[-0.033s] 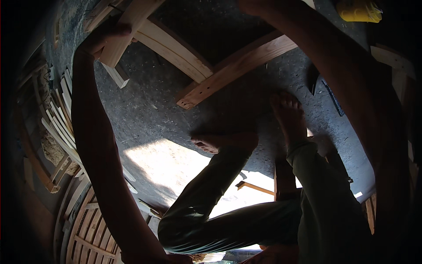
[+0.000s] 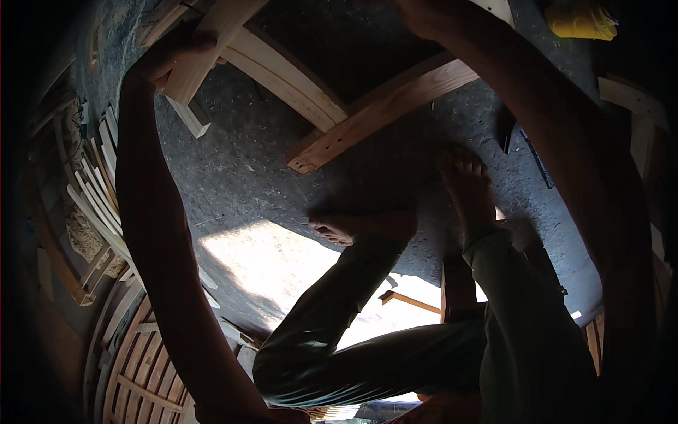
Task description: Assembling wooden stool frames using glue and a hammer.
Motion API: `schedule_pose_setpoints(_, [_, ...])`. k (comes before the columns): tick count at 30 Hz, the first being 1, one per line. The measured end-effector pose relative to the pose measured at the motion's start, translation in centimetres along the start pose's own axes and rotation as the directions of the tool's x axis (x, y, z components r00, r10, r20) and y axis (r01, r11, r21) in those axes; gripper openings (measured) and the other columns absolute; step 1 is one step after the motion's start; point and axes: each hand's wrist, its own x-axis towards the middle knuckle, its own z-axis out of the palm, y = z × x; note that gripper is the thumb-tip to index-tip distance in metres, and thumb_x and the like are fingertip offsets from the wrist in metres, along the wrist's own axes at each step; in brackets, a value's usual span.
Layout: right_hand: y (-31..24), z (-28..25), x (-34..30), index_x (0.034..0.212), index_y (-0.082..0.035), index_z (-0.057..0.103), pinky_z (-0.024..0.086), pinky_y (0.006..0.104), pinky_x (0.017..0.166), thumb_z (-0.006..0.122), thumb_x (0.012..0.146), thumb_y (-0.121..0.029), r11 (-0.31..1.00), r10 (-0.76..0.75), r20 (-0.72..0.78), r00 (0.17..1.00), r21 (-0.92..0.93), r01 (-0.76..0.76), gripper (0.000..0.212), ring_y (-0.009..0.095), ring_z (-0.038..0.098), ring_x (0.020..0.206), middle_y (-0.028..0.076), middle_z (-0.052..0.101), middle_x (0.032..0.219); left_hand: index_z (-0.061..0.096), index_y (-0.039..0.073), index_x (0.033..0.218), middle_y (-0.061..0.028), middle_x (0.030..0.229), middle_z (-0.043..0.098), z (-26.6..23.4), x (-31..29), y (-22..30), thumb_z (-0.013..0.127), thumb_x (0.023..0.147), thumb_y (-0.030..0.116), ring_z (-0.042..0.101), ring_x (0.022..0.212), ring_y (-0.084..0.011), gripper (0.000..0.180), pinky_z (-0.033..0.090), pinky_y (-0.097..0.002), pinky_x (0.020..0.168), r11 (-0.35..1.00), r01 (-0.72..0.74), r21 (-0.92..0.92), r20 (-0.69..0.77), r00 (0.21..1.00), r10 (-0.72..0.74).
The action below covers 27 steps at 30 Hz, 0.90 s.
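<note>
A pale wooden frame of joined pieces rests at the top of the view. My left hand (image 2: 182,58) is closed around its left-hand wooden post (image 2: 220,41), with the thumb on the near face and fingertips showing beyond the edge. A flat wooden rail (image 2: 286,79) slants from that post to a second post (image 2: 374,115), which has small dark holes near its end. My right hand (image 2: 418,15) is at the top edge, above the second post; its fingers are dark and cut off, so what it touches is hidden.
Thin wooden strips (image 2: 95,187) are stacked at the left, above a slatted wooden panel (image 2: 145,367). A yellow object (image 2: 580,21) lies at the top right. My bare feet (image 2: 466,180) rest on the grey floor (image 2: 247,166). A thin blue object (image 2: 537,159) lies beside my right forearm.
The whole view has shifted very slightly. My right hand sits a little further right; my left hand keeps its hold on the post.
</note>
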Motion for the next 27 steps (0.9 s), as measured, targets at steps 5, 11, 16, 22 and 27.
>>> schedule_pose_setpoints(5, [7.8, -7.5, 9.2, 0.115, -0.009, 0.058, 0.054, 0.0295, 0.072, 0.062, 0.094, -0.012, 0.639, 0.277, -0.349, 0.895, 0.762, 0.099, 0.022, 0.016, 0.068, 0.083, 0.007, 0.067, 0.100, 0.039, 0.000, 0.147, -0.0170, 0.132, 0.059, -0.1, -0.8, 0.7, 0.080, 0.081, 0.026, 0.064, 0.110, -0.0300, 0.082, 0.052, -0.0396, 0.098, 0.948, 0.065, -0.313, 0.281, 0.959, 0.027])
schedule_pose_setpoints(11, [18.8, 1.9, -1.3, 0.131, -0.005, 0.050, 0.050, 0.0479, 0.090, 0.073, 0.086, -0.018, 0.938, 0.221, -0.203, 0.954, 0.312, -0.151, 0.052, 0.034, 0.064, 0.102, 0.016, 0.059, 0.111, 0.050, -0.001, 0.139, -0.0176, 0.120, 0.065, 1.9, -3.1, 1.2, 0.076, 0.086, 0.035, 0.068, 0.103, -0.0298, 0.069, 0.055, -0.0435, 0.092, 0.966, 0.095, -0.242, 0.143, 0.988, -0.062])
schedule_pose_setpoints(16, [20.8, 3.1, -2.3, 0.135, -0.006, 0.049, 0.049, 0.0464, 0.096, 0.071, 0.084, -0.018, 0.865, 0.067, 0.093, 0.993, 0.490, -0.104, 0.057, 0.039, 0.059, 0.113, 0.021, 0.060, 0.121, 0.047, 0.001, 0.139, -0.0166, 0.115, 0.066, 4.1, -5.8, 0.2, 0.076, 0.079, 0.043, 0.072, 0.094, -0.0228, 0.079, 0.055, -0.0371, 0.089, 0.998, -0.038, -0.051, 0.006, 0.999, 0.038])
schedule_pose_setpoints(22, [12.8, -6.8, -1.1, 0.118, -0.002, 0.054, 0.051, 0.0362, 0.060, 0.062, 0.093, -0.020, 0.408, 0.369, 0.373, 0.851, 0.758, -0.509, 0.031, 0.019, 0.062, 0.071, 0.009, 0.057, 0.080, 0.047, 0.001, 0.141, -0.0177, 0.117, 0.065, 6.7, -8.1, -1.4, 0.075, 0.077, 0.046, 0.073, 0.092, -0.0233, 0.083, 0.054, -0.0387, 0.087, 0.995, -0.104, 0.011, -0.128, 0.986, 0.104])
schedule_pose_setpoints(27, [5.6, -15.7, 4.0, 0.112, -0.004, 0.057, 0.046, 0.0252, 0.045, 0.055, 0.100, -0.034, -0.158, -0.051, 0.367, 0.929, 0.915, -0.370, 0.032, 0.009, 0.051, 0.047, 0.002, 0.054, 0.070, 0.048, 0.001, 0.141, -0.0186, 0.118, 0.064, 7.7, -8.6, -1.4, 0.076, 0.076, 0.048, 0.073, 0.093, -0.0251, 0.085, 0.054, -0.0398, 0.087, 1.000, -0.017, -0.014, -0.167, 0.986, 0.015])
